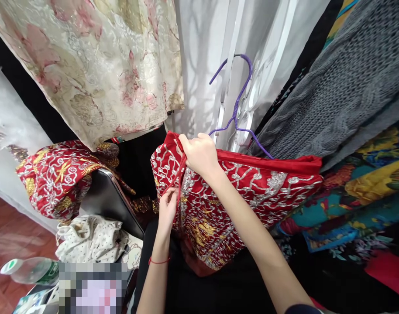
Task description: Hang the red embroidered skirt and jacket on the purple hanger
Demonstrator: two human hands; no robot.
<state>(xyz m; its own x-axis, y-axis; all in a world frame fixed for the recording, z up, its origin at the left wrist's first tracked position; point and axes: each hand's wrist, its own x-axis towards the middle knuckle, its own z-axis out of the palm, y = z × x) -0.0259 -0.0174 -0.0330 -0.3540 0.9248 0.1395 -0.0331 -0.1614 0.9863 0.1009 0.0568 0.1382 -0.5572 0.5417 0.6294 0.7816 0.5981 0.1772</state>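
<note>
A red skirt point(248, 187) with silver and gold embroidery hangs over my lap, its plain red waistband uppermost. My right hand point(199, 155) is closed around the waistband near its left end. Lower down, my left hand point(169, 205) pinches a thin red drawstring point(180, 174) that runs down from the waistband beside my right hand. Behind the skirt rises a purple hanger point(234, 117), its hook free above and its lower part hidden by the waistband.
A matching red embroidered garment point(62, 174) drapes over a black case at left. Below it lie a dotted white cloth point(90, 240) and a plastic bottle point(32, 270). A floral cream garment point(114, 65) hangs upper left; a grey knit point(346, 91) hangs at right.
</note>
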